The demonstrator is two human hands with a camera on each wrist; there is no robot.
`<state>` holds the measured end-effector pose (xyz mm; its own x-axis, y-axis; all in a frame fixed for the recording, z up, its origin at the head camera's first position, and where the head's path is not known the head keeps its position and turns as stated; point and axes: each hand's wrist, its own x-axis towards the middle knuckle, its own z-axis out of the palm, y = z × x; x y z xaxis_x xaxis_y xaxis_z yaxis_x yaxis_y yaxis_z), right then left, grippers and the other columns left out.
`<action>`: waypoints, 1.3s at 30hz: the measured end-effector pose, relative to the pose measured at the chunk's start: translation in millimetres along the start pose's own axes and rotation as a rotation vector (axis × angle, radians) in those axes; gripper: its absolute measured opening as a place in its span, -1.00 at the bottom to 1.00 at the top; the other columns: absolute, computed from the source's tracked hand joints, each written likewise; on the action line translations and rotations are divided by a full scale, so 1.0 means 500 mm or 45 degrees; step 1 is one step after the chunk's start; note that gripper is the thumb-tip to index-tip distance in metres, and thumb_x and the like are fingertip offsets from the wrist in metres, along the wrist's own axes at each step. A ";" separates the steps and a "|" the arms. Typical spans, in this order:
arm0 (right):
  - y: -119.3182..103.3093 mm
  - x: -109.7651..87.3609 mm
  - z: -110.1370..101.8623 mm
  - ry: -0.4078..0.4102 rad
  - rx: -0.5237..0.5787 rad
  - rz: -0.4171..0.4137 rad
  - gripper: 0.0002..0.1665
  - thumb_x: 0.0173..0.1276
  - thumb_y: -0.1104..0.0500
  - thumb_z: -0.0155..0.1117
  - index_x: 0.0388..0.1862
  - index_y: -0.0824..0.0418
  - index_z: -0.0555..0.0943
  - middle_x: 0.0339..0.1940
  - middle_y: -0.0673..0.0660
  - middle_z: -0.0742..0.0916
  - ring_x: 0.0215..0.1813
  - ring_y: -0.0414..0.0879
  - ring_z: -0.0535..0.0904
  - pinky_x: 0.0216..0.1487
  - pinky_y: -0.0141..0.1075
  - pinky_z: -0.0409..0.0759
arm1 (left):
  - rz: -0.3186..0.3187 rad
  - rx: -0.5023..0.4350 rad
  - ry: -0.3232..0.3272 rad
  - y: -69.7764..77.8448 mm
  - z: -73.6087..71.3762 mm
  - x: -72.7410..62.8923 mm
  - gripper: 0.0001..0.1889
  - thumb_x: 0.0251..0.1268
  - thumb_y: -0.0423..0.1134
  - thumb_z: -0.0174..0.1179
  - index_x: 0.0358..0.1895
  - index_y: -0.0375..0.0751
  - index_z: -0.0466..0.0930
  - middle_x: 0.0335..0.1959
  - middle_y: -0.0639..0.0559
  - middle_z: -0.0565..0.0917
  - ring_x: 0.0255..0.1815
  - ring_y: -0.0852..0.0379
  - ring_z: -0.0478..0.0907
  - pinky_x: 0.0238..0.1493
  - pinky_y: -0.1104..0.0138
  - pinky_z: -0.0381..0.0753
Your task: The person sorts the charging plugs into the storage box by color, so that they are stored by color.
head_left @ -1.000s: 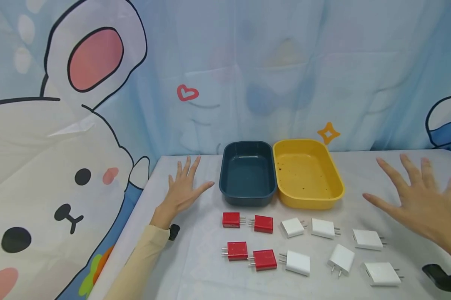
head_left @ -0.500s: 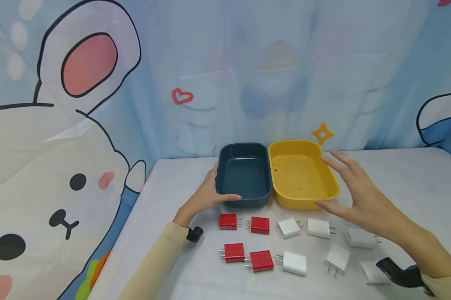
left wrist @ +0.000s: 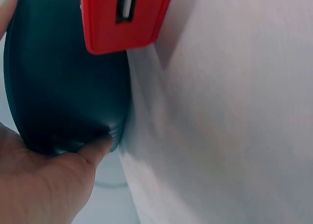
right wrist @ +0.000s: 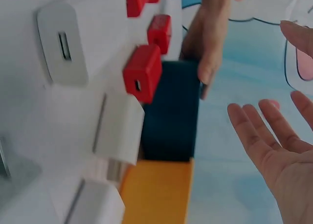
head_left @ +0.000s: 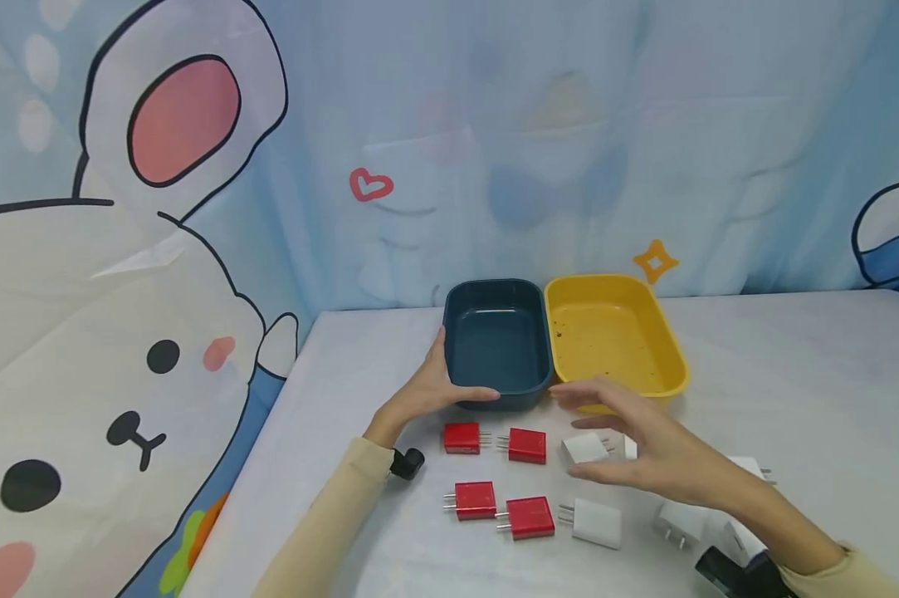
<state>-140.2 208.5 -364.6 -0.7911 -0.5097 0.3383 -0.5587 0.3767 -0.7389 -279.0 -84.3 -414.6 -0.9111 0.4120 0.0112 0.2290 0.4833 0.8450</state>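
My left hand (head_left: 423,389) holds the near left corner of a dark blue plastic bin (head_left: 497,345), thumb along its front wall and fingers at its left side. In the left wrist view, the thumb and a finger wrap the bin's wall (left wrist: 68,82). My right hand (head_left: 643,440) hovers with parted, lightly bent fingers above the white charger plugs, its thumb and fingertips around a white charger (head_left: 585,447) in the head view. Nothing lies between those fingers (right wrist: 244,131) in the right wrist view. Several red chargers (head_left: 527,446) lie in front of the blue bin.
A yellow bin (head_left: 613,340) with small dark specks stands against the blue bin's right side. More white chargers (head_left: 597,523) lie on the white-covered table (head_left: 389,515), some partly hidden by the right arm. A printed cartoon curtain (head_left: 494,149) hangs behind.
The left hand has come from the table's left side onto the blue bin. The right hand has swept left from the far right, past the yellow bin, to above the white chargers.
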 end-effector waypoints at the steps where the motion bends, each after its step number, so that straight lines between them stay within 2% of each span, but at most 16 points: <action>1: 0.000 0.001 0.009 -0.027 0.006 0.018 -0.20 0.24 0.13 0.64 0.41 0.14 0.47 0.32 0.13 0.62 0.30 -0.17 0.60 0.15 -0.25 0.70 | 0.012 -0.018 0.000 0.000 0.001 0.000 0.37 0.11 0.05 0.54 0.72 -0.13 -0.41 0.73 -0.15 -0.10 0.66 -0.17 0.00 0.53 -0.19 0.25; 4: 0.000 0.005 0.039 -0.128 0.044 0.095 -0.29 0.26 0.07 0.63 0.33 0.13 0.54 0.24 0.13 0.67 0.19 0.03 0.66 0.10 -0.06 0.74 | -0.004 -0.039 0.006 0.002 0.004 -0.001 0.36 0.11 0.02 0.54 0.72 -0.11 -0.41 0.73 -0.13 -0.11 0.67 -0.16 -0.02 0.55 -0.19 0.22; 5: 0.000 0.005 0.050 -0.164 0.042 0.123 -0.31 0.27 0.04 0.63 0.32 0.12 0.56 0.24 0.11 0.68 0.16 0.07 0.67 0.09 -0.07 0.74 | -0.027 -0.039 0.008 0.001 0.005 -0.002 0.36 0.12 0.02 0.53 0.72 -0.11 -0.42 0.74 -0.12 -0.12 0.68 -0.15 -0.03 0.56 -0.18 0.20; 8: 0.002 0.004 0.083 -0.248 0.011 0.163 -0.38 0.25 0.02 0.64 0.25 0.10 0.61 0.20 0.08 0.68 0.10 0.05 0.69 0.05 -0.15 0.76 | -0.056 -0.057 0.015 0.000 0.008 -0.003 0.36 0.13 0.01 0.53 0.72 -0.11 -0.44 0.74 -0.12 -0.14 0.68 -0.15 -0.04 0.56 -0.19 0.18; 11: 0.017 -0.005 0.107 -0.296 -0.049 0.182 -0.41 0.21 -0.03 0.66 0.18 0.04 0.65 0.15 0.01 0.67 0.04 -0.09 0.69 0.00 -0.31 0.74 | -0.042 -0.080 0.013 0.000 0.018 0.003 0.35 0.14 0.01 0.52 0.72 -0.13 -0.44 0.74 -0.14 -0.14 0.68 -0.17 -0.04 0.56 -0.20 0.19; 18: 0.091 -0.031 0.142 -0.299 -0.210 0.169 -0.47 0.14 0.03 0.71 0.07 0.08 0.74 -0.08 -0.10 0.70 -0.14 -0.30 0.58 -0.18 -0.44 0.69 | -0.009 -0.120 0.015 0.008 0.044 0.017 0.35 0.14 0.03 0.52 0.72 -0.12 -0.43 0.72 -0.15 -0.08 0.66 -0.16 0.01 0.54 -0.19 0.24; 23: 0.077 -0.030 0.142 -0.361 -0.229 0.261 -0.51 0.13 0.09 0.71 0.04 0.14 0.79 -0.17 -0.16 0.68 -0.25 -0.32 0.47 -0.31 -0.46 0.59 | -0.069 -0.070 0.008 0.011 0.050 0.020 0.36 0.12 0.08 0.52 0.72 -0.07 -0.42 0.73 -0.12 -0.07 0.66 -0.14 0.01 0.55 -0.18 0.22; 26: 0.060 -0.026 0.137 -0.350 -0.212 0.291 -0.52 0.11 0.12 0.72 0.02 0.13 0.80 -0.20 -0.16 0.69 -0.27 -0.31 0.46 -0.33 -0.45 0.57 | -0.085 -0.051 0.002 0.013 0.051 0.021 0.36 0.12 0.09 0.52 0.72 -0.04 -0.42 0.73 -0.11 -0.08 0.66 -0.15 0.01 0.55 -0.18 0.21; 33: 0.049 -0.026 0.133 -0.317 -0.189 0.287 -0.54 0.09 0.13 0.73 0.00 0.10 0.81 -0.16 -0.18 0.72 -0.19 -0.31 0.51 -0.18 -0.44 0.65 | -0.065 -0.072 0.004 0.013 0.050 0.020 0.35 0.15 0.07 0.51 0.72 -0.07 -0.45 0.71 -0.14 -0.06 0.65 -0.16 0.02 0.54 -0.19 0.23; 39: 0.060 -0.032 0.134 -0.317 -0.156 0.265 -0.54 0.10 0.12 0.72 0.00 0.14 0.80 -0.16 -0.16 0.72 -0.18 -0.28 0.52 -0.17 -0.44 0.66 | -0.099 -0.074 -0.009 0.017 0.052 0.014 0.34 0.15 0.09 0.50 0.72 -0.04 -0.43 0.72 -0.14 -0.05 0.65 -0.18 0.02 0.53 -0.20 0.24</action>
<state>-127.6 176.2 -431.1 -0.8146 -0.5796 0.0234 -0.4292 0.5750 -0.6966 -274.4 -57.1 -421.2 -0.9229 0.3804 -0.0588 0.1375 0.4687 0.8726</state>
